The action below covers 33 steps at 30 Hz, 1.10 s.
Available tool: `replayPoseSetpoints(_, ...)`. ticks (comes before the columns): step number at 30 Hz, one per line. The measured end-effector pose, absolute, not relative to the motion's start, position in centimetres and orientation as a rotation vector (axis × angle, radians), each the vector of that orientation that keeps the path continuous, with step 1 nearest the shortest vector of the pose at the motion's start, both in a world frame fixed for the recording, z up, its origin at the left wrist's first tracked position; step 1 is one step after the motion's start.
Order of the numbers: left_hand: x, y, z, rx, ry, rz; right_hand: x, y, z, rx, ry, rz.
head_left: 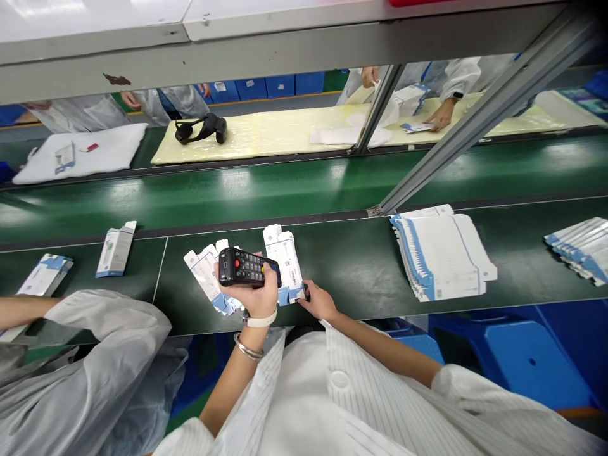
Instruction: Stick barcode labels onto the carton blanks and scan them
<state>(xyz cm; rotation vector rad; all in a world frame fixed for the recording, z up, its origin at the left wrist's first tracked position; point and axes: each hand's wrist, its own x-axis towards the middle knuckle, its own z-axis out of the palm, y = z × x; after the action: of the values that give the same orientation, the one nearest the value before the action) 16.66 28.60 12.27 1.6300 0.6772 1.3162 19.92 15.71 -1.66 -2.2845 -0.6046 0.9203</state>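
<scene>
My left hand (259,299) is wrapped round a black handheld barcode scanner (244,267) with a keypad, its thumb resting among the keys. Under and to the right of the scanner lies a flattened white-and-blue carton (289,265) with printed labels. The fingers of my right hand (320,302) are closed at the carton's lower right corner. More flattened cartons (203,273) lie to the left, partly hidden behind the scanner and my left hand.
A stack of flattened cartons (444,256) lies to the right, with another bundle (582,247) farther right. A carton (115,250) stands left, near a co-worker's sleeve (111,316). Beyond the green conveyor (228,190), people handle papers. A metal post (441,133) slants overhead; a blue stool (532,361) is below.
</scene>
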Motion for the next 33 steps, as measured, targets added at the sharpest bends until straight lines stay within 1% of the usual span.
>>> replayPoseSetpoints(8, 15.5, 29.6, 12.3, 1.656, 0.685, 1.385, 21.0, 14.9, -1.3, -2.16, -0.398, 0.91)
replayPoseSetpoints(11, 14.8, 30.3, 12.4, 1.666, 0.705, 1.41, 21.6, 14.5, -0.8, -2.001, -0.314, 0.951)
replayPoseSetpoints(15, 13.4, 31.6, 12.7, 1.688, 0.856, 1.432, 21.4, 14.7, 1.1, -1.753, -0.273, 0.995)
replayPoseSetpoints(21, 10.7, 34.1, 13.0, 1.687, 1.117, 1.581, 19.1, 19.2, 3.6, -1.444, -0.288, 1.132)
replayPoseSetpoints(25, 10.0, 34.1, 13.5, 1.715, 1.111, 1.571, 17.3, 23.1, 3.2, -1.469, -0.323, 1.321)
replayPoseSetpoints(28, 10.8, 32.9, 13.8, 1.732, 1.1, 1.538, 16.6, 23.6, 2.4, -1.564, -0.391, 1.45)
replayPoseSetpoints(30, 12.0, 31.8, 13.8, 1.697, 1.027, 1.456, 16.9, 22.3, 1.8, -1.668, -0.444, 1.444)
replayPoseSetpoints(33, 14.0, 30.1, 13.4, 1.66, 0.833, 1.357, 18.2, 19.0, 1.0, -1.911, -0.481, 1.272)
